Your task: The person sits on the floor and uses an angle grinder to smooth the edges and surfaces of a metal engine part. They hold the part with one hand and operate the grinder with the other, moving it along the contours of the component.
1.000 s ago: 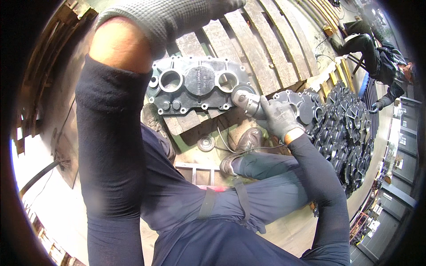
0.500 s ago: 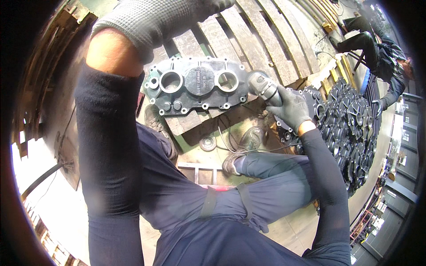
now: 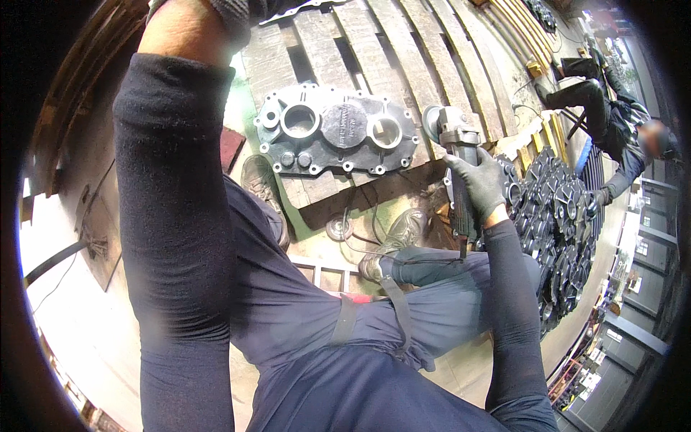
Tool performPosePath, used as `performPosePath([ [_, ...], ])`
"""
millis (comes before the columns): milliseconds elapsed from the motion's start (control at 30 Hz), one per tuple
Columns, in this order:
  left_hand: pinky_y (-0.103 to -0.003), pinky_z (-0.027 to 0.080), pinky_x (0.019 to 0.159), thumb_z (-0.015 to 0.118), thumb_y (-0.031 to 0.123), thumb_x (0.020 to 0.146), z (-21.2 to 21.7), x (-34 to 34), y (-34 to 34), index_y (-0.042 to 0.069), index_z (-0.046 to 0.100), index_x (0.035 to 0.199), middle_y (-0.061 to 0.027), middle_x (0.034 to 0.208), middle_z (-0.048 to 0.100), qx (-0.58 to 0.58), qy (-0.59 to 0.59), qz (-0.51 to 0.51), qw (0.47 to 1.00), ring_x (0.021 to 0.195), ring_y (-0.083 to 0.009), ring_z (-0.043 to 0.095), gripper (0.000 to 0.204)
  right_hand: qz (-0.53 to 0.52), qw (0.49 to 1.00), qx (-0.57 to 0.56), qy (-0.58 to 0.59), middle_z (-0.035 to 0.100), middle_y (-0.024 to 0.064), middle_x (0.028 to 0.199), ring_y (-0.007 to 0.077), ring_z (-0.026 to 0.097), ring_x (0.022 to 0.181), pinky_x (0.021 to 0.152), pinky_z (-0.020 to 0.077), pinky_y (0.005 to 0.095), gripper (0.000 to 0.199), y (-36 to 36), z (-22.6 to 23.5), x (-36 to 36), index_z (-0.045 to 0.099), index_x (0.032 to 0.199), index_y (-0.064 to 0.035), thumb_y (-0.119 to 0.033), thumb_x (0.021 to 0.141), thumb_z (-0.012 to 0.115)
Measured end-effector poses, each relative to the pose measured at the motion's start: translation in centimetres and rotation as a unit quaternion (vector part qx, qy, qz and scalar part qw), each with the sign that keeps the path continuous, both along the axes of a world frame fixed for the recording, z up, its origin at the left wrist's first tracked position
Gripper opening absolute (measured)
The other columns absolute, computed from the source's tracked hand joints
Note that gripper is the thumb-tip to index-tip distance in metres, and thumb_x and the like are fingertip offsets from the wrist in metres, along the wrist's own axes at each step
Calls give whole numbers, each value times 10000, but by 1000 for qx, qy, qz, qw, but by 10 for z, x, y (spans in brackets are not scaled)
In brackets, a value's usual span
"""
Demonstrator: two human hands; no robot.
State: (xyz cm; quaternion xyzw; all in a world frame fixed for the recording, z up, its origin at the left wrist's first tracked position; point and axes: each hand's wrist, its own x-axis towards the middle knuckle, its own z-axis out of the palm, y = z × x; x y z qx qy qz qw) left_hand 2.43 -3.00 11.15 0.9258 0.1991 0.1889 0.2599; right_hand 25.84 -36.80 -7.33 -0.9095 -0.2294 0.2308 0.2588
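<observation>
Dark grey cover plate point(image 3: 337, 129)

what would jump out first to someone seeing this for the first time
Most likely the grey metal casting with two round holes, lying flat on the wooden pallet at top centre. Just right of it, the gloved right hand grips an angle grinder, its disc off the casting. At far right lies a heap of dark castings, with another person beyond it.

A wooden pallet point(image 3: 403, 50) lies on the floor; dark metal castings point(image 3: 561, 216) are heaped to the right, where another person point(image 3: 612, 122) crouches (face blurred).
</observation>
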Motion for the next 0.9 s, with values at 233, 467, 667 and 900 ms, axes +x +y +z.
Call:
performPosePath([
  [233, -418, 610, 849, 697, 363, 1101, 12, -22, 3, -3, 819, 1178, -186, 978, 830, -1, 64, 99, 993, 908, -293, 795, 393, 83, 995, 34, 44, 844, 163, 1071, 217, 784, 927, 874, 622, 377, 620, 26, -21, -27, 781, 1302, 18, -415, 885, 928],
  [467, -449, 621, 862, 689, 352, 1088, 8, -52, 25, -24, 815, 1110, -215, 958, 810, 91, 6, 8, 996, 905, -360, 791, 396, 129, 990, 15, 58, 842, 190, 1137, 244, 804, 1016, 927, 623, 405, 611, 45, -22, -33, 773, 1321, 16, -380, 879, 917],
  [667, -466, 635, 820, 606, 322, 1120, -20, -58, 34, 11, 801, 1053, -197, 957, 809, 244, -33, 76, 966, 900, -370, 798, 372, 235, 971, -12, 46, 833, 221, 1195, 315, 809, 1107, 990, 613, 431, 657, 98, -11, -68, 757, 1367, -6, -383, 859, 937],
  [900, -472, 637, 790, 563, 294, 1139, -28, -69, 58, 29, 788, 1044, -184, 971, 812, 288, -24, 92, 953, 896, -361, 802, 360, 363, 927, -94, 26, 816, 266, 1219, 398, 801, 1153, 1009, 607, 463, 725, 196, 3, -104, 748, 1406, -42, -454, 841, 943],
])
